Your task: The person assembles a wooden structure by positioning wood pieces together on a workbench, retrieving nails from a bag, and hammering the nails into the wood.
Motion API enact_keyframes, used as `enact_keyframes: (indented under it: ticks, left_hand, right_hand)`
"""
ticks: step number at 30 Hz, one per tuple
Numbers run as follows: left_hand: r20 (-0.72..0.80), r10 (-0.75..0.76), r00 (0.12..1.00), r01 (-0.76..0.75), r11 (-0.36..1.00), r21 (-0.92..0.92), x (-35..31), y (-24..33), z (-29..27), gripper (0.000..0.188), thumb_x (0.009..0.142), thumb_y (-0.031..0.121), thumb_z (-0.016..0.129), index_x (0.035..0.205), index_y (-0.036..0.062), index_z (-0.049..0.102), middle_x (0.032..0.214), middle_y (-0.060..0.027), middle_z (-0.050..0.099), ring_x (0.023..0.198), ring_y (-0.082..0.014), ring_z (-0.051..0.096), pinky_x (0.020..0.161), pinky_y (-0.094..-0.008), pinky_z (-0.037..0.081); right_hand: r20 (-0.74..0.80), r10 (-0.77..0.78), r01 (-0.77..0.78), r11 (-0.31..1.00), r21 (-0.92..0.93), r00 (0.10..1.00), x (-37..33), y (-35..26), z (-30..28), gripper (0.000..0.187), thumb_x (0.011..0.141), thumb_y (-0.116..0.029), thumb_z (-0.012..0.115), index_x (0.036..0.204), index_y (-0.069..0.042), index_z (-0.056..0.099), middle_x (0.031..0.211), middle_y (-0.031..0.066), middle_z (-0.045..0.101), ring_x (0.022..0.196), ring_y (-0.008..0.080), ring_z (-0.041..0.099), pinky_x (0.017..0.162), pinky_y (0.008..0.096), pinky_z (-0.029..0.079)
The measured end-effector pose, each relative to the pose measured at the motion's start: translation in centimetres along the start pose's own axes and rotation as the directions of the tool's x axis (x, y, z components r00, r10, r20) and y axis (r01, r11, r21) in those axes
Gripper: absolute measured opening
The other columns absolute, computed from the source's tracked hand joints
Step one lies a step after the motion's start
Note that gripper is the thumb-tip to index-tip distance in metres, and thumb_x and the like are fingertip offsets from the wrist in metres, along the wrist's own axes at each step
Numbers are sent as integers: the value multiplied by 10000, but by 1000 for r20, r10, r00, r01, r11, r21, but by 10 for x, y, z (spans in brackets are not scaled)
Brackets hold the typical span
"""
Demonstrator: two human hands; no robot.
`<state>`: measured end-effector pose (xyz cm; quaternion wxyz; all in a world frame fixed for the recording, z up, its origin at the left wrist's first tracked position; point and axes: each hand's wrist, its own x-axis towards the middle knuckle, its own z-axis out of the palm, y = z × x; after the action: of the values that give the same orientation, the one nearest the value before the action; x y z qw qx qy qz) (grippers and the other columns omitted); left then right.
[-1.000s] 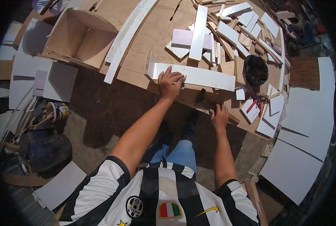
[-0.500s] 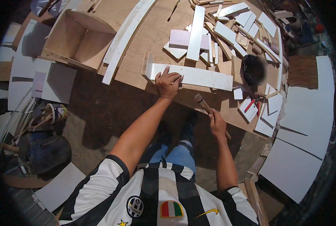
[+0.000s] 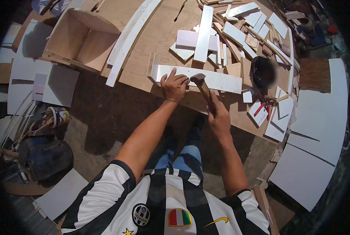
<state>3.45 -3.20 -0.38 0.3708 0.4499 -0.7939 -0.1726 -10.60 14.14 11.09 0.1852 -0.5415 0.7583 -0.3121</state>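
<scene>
A long white-faced board [image 3: 228,82] lies along the front edge of the workbench, with a short upright wooden end piece [image 3: 153,67] at its left end. My left hand [image 3: 175,87] rests on the board with its thumb and fingertips pinched together; what they pinch is too small to make out. Wrapped round a wooden handle, my right hand [image 3: 220,118] holds a hammer [image 3: 198,80]. The hammer's head is over the board, just right of my left fingertips. Whether it touches the board I cannot tell.
Wood and white board offcuts [image 3: 241,37] are heaped at the back right, near a black container [image 3: 264,73] and red-handled pliers [image 3: 262,109]. An open wooden box [image 3: 82,41] and a long curved white strip [image 3: 130,39] lie left. A bucket [image 3: 58,116] stands on the floor.
My right hand has raised the hammer forward and leftward, bringing its head from in front of the bench to above the board. My left hand stays almost where it was.
</scene>
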Motion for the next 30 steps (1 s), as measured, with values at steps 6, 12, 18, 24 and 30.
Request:
enact_keyframes:
  ticks: [6,12,18,24,30]
  left_hand:
    - [6,34,999,-35,996,83,0,-4,4,124,824,319,786,899,221,788,1007,71,760,1278,-248,585,1035,-505,309]
    - [-19,18,1000,-17,999,46,-1,0,3,100,819,287,786,897,226,788,1013,70,758,1286,-242,577,1037,-505,310]
    - [6,19,1000,-19,997,74,-1,-1,2,147,790,241,810,932,207,788,1037,42,758,1287,-249,585,1043,-507,317]
    - [-9,17,1000,-16,996,84,-1,-5,4,110,799,239,789,909,238,791,1024,78,756,1301,-236,563,1042,-519,308]
    - [-6,12,1000,-12,999,50,-1,-5,6,124,791,219,789,915,230,791,1033,72,756,1293,-232,572,1042,-525,305]
  right_hand:
    - [30,-9,13,991,-130,1000,14,-9,10,868,844,-18,658,1571,-357,325,1016,139,621,879,389,667,725,498,561]
    - [-10,-15,13,994,-110,1000,11,-13,12,878,839,-12,656,1574,-358,321,1019,142,619,882,385,669,731,498,567]
    - [17,7,-4,988,-153,1000,10,-15,13,904,826,-4,658,1581,-355,305,1050,141,628,884,382,670,738,480,571]
    - [35,25,-18,986,-168,999,10,-15,19,908,819,-3,656,1580,-358,310,1056,131,631,891,372,672,735,469,573]
    - [53,95,-82,975,-206,994,12,-28,13,886,833,-17,645,1579,-361,314,1047,133,634,892,365,674,745,469,570]
